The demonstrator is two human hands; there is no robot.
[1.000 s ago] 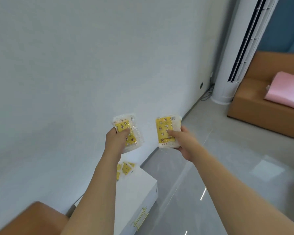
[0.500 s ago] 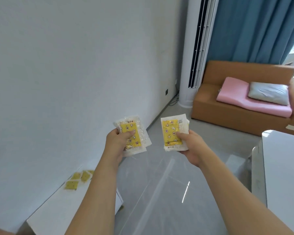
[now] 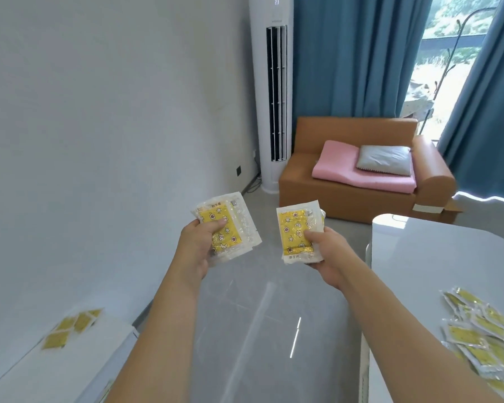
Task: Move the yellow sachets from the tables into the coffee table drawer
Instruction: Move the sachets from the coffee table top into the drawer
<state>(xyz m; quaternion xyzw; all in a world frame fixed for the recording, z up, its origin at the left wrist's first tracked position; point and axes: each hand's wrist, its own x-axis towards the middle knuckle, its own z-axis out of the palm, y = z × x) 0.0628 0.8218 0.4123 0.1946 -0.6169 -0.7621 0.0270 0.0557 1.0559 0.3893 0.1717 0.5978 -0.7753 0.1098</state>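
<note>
Two small stacks of yellow sachets being carried mid-air: left hand [image 3: 197,245] gripping left stack [image 3: 226,228], right hand [image 3: 326,257] pinching right stack [image 3: 297,234], hands apart. More lying on side table [image 3: 70,362] and coffee table [image 3: 437,257]. Transport step likely; drawer not showing, next needing locating it.

The sachets in the left hand [image 3: 227,228] and the sachets in the right hand [image 3: 298,234] look like clear crinkly plastic over yellow printed faces. The floor [image 3: 259,330] is glossy grey, mirror-smooth. The white table [image 3: 437,257] has a smooth sheen. The sofa [image 3: 344,196] seems leather-like, though this is hard to confirm. The curtain [image 3: 355,53] is matt cloth.
</note>
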